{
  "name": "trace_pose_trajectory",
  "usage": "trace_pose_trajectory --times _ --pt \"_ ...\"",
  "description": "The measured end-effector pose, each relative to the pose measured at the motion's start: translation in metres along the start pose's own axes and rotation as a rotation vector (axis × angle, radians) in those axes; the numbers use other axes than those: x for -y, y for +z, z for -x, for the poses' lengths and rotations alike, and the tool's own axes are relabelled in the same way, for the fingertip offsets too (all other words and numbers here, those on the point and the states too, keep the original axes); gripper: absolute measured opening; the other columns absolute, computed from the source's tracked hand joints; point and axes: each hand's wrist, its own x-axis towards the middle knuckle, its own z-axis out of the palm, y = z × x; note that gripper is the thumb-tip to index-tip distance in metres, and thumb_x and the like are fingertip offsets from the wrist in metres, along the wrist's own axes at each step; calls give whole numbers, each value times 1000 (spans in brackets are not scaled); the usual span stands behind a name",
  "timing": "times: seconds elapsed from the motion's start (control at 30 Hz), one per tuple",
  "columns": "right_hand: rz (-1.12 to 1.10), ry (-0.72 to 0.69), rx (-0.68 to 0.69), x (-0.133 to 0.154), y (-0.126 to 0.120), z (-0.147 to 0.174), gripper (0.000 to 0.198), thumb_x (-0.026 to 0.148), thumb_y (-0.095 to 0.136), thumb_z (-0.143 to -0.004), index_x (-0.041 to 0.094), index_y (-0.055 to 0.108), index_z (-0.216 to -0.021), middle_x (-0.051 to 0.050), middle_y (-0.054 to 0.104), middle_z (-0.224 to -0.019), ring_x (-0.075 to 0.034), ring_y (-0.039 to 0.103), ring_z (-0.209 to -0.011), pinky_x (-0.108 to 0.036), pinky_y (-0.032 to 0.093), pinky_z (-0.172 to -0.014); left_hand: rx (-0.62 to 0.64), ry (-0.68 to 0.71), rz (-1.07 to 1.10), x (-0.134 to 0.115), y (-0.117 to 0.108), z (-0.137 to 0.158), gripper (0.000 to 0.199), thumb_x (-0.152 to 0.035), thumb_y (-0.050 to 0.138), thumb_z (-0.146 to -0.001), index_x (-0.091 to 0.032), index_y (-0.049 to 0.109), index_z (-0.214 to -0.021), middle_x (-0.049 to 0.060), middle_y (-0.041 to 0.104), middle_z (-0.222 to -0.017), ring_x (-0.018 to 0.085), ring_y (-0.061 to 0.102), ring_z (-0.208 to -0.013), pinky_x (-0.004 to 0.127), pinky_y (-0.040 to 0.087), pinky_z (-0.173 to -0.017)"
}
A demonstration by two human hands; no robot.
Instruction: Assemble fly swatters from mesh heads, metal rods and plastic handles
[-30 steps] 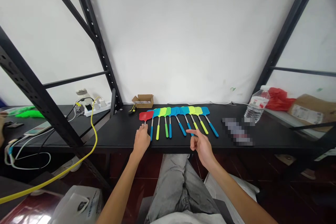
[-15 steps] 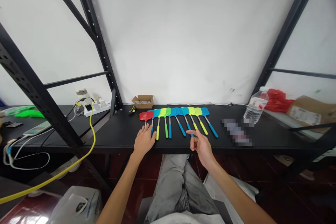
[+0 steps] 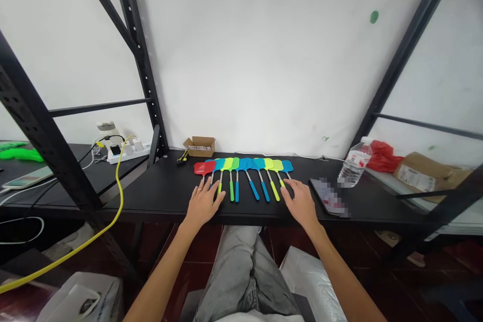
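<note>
A row of fly swatters lies fanned across the black table, their square heads overlapping. A red fly swatter point(image 3: 204, 167) is at the left end and a blue fly swatter point(image 3: 287, 166) at the right end. Between them are yellow, green and blue ones, such as the green fly swatter point(image 3: 231, 192). My left hand point(image 3: 202, 205) rests with fingers spread over the handles at the left end. Over the handles at the right end, my right hand point(image 3: 301, 203) lies open, palm down. Both hands hide the handles beneath them; neither is wrapped around one.
A small open cardboard box point(image 3: 199, 147) stands by the wall, with a black-and-yellow tool point(image 3: 182, 157) beside it. Right of the swatters are a phone point(image 3: 320, 193) and a water bottle point(image 3: 355, 163). Black shelf posts flank the table; a yellow cable point(image 3: 119, 181) hangs at left.
My right hand has moved right from the blue handles to the right end and its fingers have spread. My left hand stays by the left handles. The view has shifted slightly.
</note>
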Motion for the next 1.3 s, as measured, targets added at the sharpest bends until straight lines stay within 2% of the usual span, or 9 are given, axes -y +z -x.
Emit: trace_pose_trajectory --times 0.13,0.23,0.33,0.5,0.63,0.83,1.07,1.3 --pt "274 83 151 -10 14 -14 65 63 33 -91 25 47 -141 -13 41 -148 -37 33 -135 -50 30 -104 -19 29 -9 -7 -4 2 53 -56 35 -94 -30 50 -139 6 34 -153 33 27 -142 51 26 -112" --pt "337 118 271 -15 24 -24 73 71 24 -88 31 36 -148 -11 31 -154 -41 26 -139 -55 26 -105 -15 58 -21 -12 -6 3 54 -59 36 -93 -35 48 -140 4 34 -154 34 27 -142 52 25 -112" --pt "339 90 360 -19 31 -29 75 74 18 -87 34 31 -149 -11 30 -155 -42 28 -138 -59 24 -105 8 79 -33 -18 -4 4 55 -61 37 -91 -40 45 -141 2 35 -153 36 29 -140 54 24 -111" --pt "318 20 475 -10 38 -28 71 72 12 -88 39 32 -148 -8 35 -153 -42 28 -138 -59 21 -106 46 91 -41 -23 -4 4 53 -62 36 -91 -43 45 -139 2 39 -151 37 30 -139 57 23 -110" --pt "313 -6 480 4 43 -25 68 69 14 -90 37 35 -147 -8 35 -153 -42 29 -138 -58 22 -106 63 101 -53 -22 -5 3 51 -61 35 -92 -44 46 -139 2 39 -151 37 31 -139 57 23 -109" --pt "271 -48 498 36 58 -20 67 67 14 -91 35 33 -148 -9 32 -154 -43 25 -139 -57 20 -107 87 127 -68 -20 -5 2 54 -62 34 -92 -48 32 -144 3 36 -153 38 30 -139 61 25 -107" --pt "198 -97 528 80 76 -14 70 66 14 -92 31 31 -149 -12 28 -156 -42 19 -141 -57 14 -108 109 149 -102 -15 -7 3 53 -64 30 -92 -49 36 -143 1 34 -154 37 30 -140 60 28 -106" --pt "137 -122 523 125 96 -6 69 61 14 -94 24 34 -149 -16 28 -155 -42 18 -142 -56 10 -109 102 174 -109 9 -10 10 54 -61 29 -94 -43 37 -144 3 34 -154 33 30 -141 54 29 -109"
